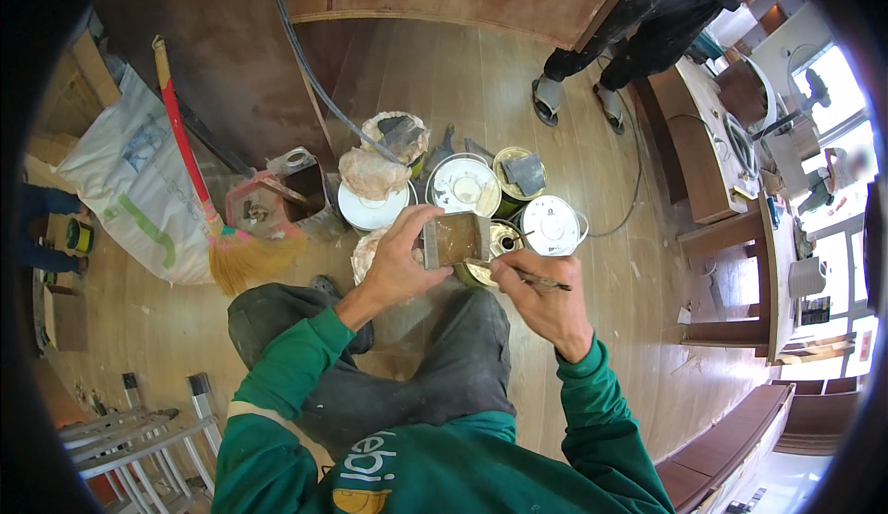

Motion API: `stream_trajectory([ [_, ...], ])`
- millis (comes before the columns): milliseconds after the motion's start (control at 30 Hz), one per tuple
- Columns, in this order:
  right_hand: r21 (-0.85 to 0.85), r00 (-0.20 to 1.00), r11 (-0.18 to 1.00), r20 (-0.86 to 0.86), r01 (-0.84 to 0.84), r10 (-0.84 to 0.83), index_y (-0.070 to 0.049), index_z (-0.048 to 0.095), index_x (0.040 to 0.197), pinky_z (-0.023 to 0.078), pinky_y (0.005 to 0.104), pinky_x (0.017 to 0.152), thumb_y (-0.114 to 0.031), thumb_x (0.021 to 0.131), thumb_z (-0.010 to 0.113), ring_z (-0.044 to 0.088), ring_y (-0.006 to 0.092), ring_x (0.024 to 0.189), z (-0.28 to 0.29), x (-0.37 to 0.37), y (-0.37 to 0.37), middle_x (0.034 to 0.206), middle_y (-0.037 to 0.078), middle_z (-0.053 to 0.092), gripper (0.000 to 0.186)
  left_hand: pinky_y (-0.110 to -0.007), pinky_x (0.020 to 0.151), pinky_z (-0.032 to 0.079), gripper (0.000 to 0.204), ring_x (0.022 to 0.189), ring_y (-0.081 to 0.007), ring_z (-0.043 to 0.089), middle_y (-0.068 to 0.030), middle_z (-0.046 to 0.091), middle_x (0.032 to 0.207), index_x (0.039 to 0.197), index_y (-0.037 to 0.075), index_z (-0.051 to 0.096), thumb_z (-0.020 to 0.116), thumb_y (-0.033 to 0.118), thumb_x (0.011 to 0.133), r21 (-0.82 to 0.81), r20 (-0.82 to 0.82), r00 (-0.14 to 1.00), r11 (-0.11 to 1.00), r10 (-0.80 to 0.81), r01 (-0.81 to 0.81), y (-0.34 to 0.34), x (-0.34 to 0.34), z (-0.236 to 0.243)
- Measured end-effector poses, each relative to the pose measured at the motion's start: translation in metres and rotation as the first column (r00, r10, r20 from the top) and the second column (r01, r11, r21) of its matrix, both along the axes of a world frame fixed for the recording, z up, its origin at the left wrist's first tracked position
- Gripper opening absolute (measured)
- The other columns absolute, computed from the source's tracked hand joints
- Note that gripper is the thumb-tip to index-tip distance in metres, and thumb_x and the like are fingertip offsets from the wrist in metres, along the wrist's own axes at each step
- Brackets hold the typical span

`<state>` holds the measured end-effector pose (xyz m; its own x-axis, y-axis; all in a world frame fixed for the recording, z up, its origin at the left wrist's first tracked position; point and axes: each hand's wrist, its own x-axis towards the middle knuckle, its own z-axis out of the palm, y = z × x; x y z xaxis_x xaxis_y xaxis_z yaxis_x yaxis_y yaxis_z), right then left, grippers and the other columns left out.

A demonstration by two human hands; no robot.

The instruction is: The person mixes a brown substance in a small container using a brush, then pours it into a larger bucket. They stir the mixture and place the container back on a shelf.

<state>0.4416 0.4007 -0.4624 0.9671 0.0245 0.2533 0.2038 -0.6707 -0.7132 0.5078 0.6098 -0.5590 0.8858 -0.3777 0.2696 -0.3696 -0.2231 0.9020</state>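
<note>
My left hand (pixel 398 262) grips a shallow, square, grey-rimmed container (pixel 457 236) with a dirty brownish inside. In my right hand (pixel 548 303) is a thin, dark-handled tool (pixel 541 280), its end at the container's lower right edge; I cannot make out what kind of tip it has. Just beyond both hands stand white lidded buckets (pixel 462 181) (pixel 550 222), an open gold-coloured can (pixel 504 236) and a yellow-rimmed can with a dark flat piece (pixel 525 173) on top. Crumpled pale material (pixel 375 167) lies on another white lid.
A red-handled broom (pixel 180 125) leans by a white sack (pixel 120 218) and a pink bin (pixel 259 209). An aluminium ladder (pixel 139 445) is lower left. Another person's legs (pixel 620 42) stand upper right. Wooden furniture (pixel 721 329) lines the right; a cable (pixel 301 42) hangs down.
</note>
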Motion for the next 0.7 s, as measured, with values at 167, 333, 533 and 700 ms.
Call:
stream_trajectory([
  [167,0.103,0.999,0.994,-0.02,0.046,-0.044,-0.001,0.073,0.089,0.052,0.0307,0.058,-0.009,0.086,0.069,0.07,0.022,0.062,-0.003,0.01,-0.001,0.071,0.014,0.07,0.01,-0.034,0.102,0.05,0.078,0.122,-0.0202,0.054,-0.0083,0.049,0.13,0.132,0.005,0.051,0.083,-0.003,0.062,-0.032,-0.069,0.996,0.998,-0.052,0.05,-0.003,0.005,0.001],
  [333,0.255,0.991,0.958,-0.067,0.13,-0.116,0.0,0.074,0.088,0.051,0.0306,0.057,-0.009,0.087,0.069,0.068,0.0209,0.058,-0.008,0.011,-0.012,0.069,0.014,0.069,0.01,-0.033,0.101,0.051,0.078,0.121,-0.0196,0.054,-0.0078,0.049,0.13,0.132,0.004,0.051,0.084,-0.004,0.062,-0.07,-0.13,0.988,0.994,-0.088,0.08,-0.003,0.012,-0.001],
  [533,0.221,0.993,0.975,-0.121,0.033,-0.006,0.006,0.073,0.095,0.052,0.0264,0.06,-0.011,0.091,0.067,0.068,0.014,0.064,-0.013,0.007,-0.007,0.073,0.01,0.072,0.018,-0.033,0.101,0.051,0.077,0.122,-0.0192,0.053,-0.008,0.049,0.13,0.132,0.003,0.051,0.084,-0.004,0.062,-0.112,-0.16,0.982,0.99,-0.103,0.086,-0.004,0.015,-0.001],
  [700,0.28,0.981,0.953,-0.183,0.119,-0.069,0.007,0.072,0.093,0.053,0.0257,0.062,-0.01,0.091,0.066,0.067,0.0136,0.064,-0.014,0.004,0.003,0.075,0.01,0.072,0.018,-0.034,0.101,0.05,0.078,0.123,-0.0201,0.052,-0.0095,0.049,0.131,0.132,0.004,0.052,0.084,-0.003,0.062,-0.13,-0.137,0.987,0.989,-0.082,0.064,-0.007,0.016,-0.002],
])
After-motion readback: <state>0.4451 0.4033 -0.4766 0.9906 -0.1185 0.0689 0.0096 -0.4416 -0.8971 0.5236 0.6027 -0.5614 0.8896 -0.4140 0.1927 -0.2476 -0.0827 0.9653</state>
